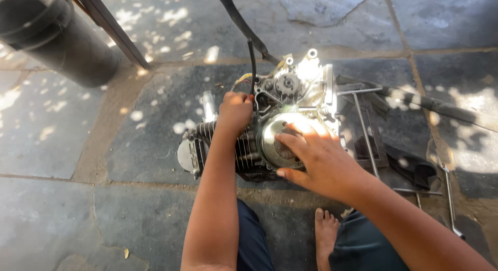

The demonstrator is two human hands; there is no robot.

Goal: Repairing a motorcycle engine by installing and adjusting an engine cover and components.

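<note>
Grey stone floor (pixel 62 125), dappled with sunlight, fills the view from a camera looking down at a person squatting over a small motorcycle engine (pixel 270 131). At far left, a black plastic pipe (pixel 57 37) lies at an angle near a dark metal bar (pixel 111 27).

Moving right, the left hand (pixel 234 111) is closed in a fist around a black hose or cable (pixel 252 68) that rises from the top of the engine, just above the finned cylinder (pixel 215 144). The engine lies on its side on the floor, directly in front of the person's knees.

Next, the right hand (pixel 311 157) rests flat on the round metal side cover (pixel 282 141), fingers (pixel 290 142) spread apart and pressing on its face, not gripping anything.

Below, a bare foot (pixel 327 232) sits close to the engine. Further right lie a metal frame of thin rods (pixel 365 131) and a long spanner (pixel 450 198) on the floor.

What could go wrong, as a judgement: the engine rests unsupported on uneven stone, so a hard pull on the hose could rock it or tip it toward the bare foot. The hose might also tear or slip free suddenly, and the flat hand could slide on the smooth cover.
</note>
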